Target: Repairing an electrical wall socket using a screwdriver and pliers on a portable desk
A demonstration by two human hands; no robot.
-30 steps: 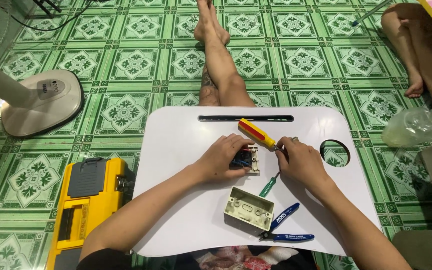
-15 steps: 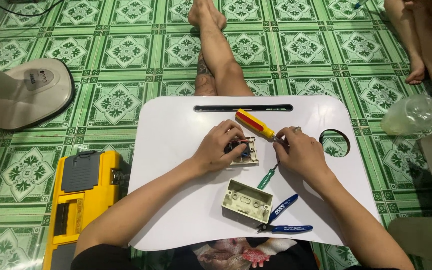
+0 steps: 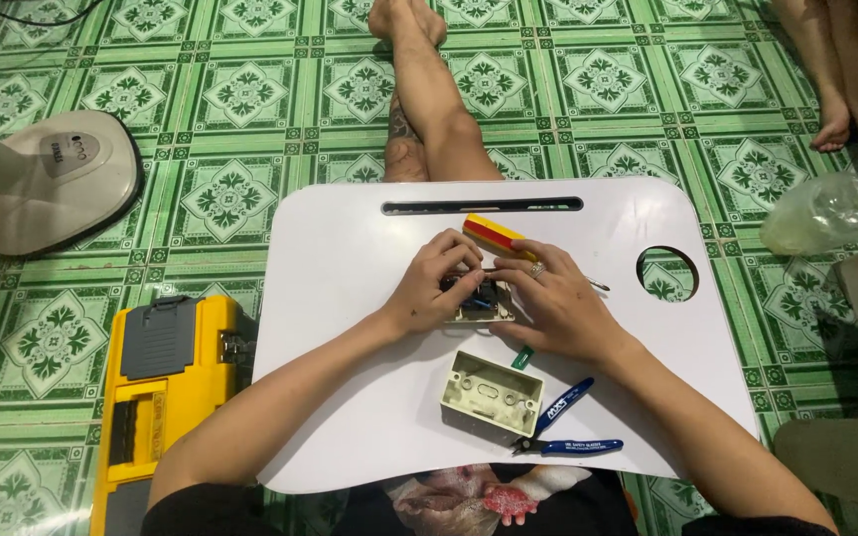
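A white surface (image 3: 350,258) sits over a floor (image 3: 240,94) of green tiles patterned with white floral diamonds, beside a yellow toolbox (image 3: 166,397) (grey lid panel), blue-handled cutters (image 3: 563,427) and a beige box (image 3: 492,393).

A smooth, matt white plastic table (image 3: 350,298) is seen. The cream box (image 3: 492,394) looks like dull moulded plastic. The cutters (image 3: 563,427) show glossy blue plastic grips and dark metal. The floor (image 3: 250,99) is laid with glazed, shiny tiles. The toolbox (image 3: 166,397) appears as hard yellow plastic.
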